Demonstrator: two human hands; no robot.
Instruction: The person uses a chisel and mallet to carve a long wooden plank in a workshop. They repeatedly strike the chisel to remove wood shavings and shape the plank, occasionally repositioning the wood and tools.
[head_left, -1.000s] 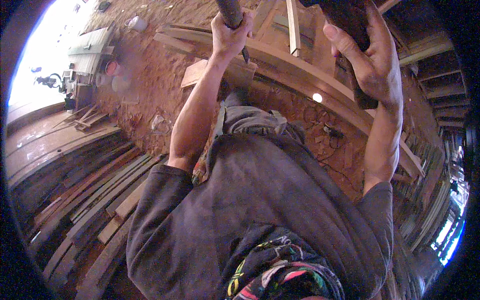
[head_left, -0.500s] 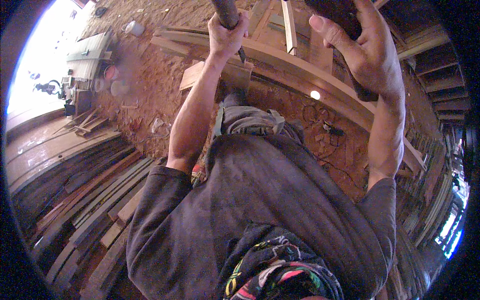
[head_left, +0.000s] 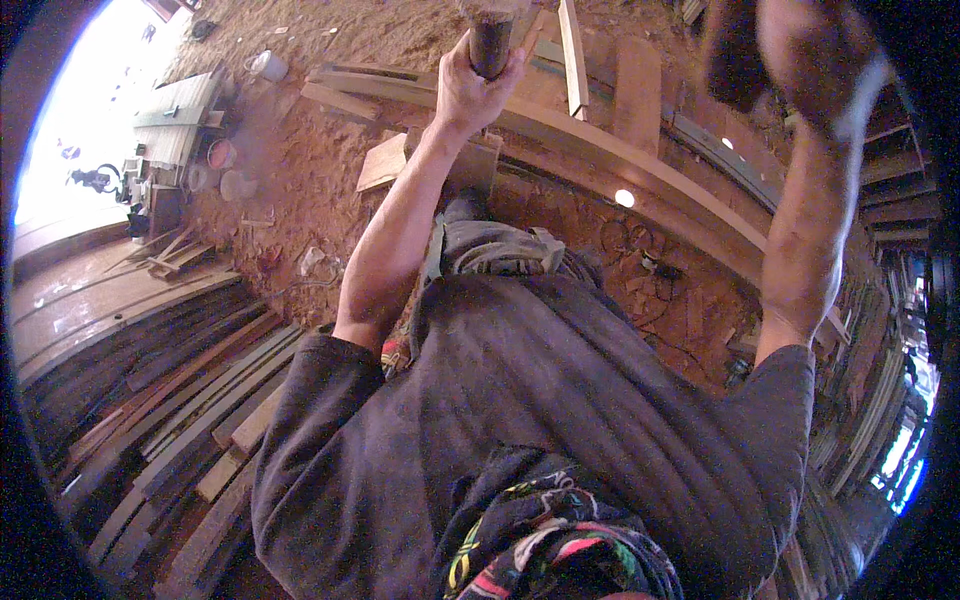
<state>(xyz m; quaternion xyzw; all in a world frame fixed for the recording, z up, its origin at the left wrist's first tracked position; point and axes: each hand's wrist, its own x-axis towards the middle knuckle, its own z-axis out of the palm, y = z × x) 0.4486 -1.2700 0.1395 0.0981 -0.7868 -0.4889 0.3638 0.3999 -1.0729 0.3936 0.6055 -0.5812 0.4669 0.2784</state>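
Note:
My left hand (head_left: 470, 92) is wrapped round the thick, round wooden handle of a chisel (head_left: 490, 48), held upright at the top middle. Its blade is hidden behind the hand and forearm now. Raised at the upper right, my right hand (head_left: 815, 65) is smeared by motion. It is closed on a dark, blocky mallet (head_left: 735, 60), apart from the chisel and partly cut off by the frame's edge. Below my left hand, a wooden beam end (head_left: 478, 162) lies near my legs, with a pale wood block (head_left: 384, 163) beside it.
A long curved-looking beam (head_left: 640, 165) crosses in front of me, with more boards (head_left: 637, 95) beyond. Stacked timber (head_left: 180, 430) fills the left side, and planks (head_left: 850, 400) stand at the right. Cables (head_left: 650, 265) lie on the dirt floor. Buckets (head_left: 268, 62) are at the far left.
My right hand has swung right and outward with the mallet, away from the chisel. My left hand has shifted slightly right, and the chisel's handle tilts so that its top end shows.

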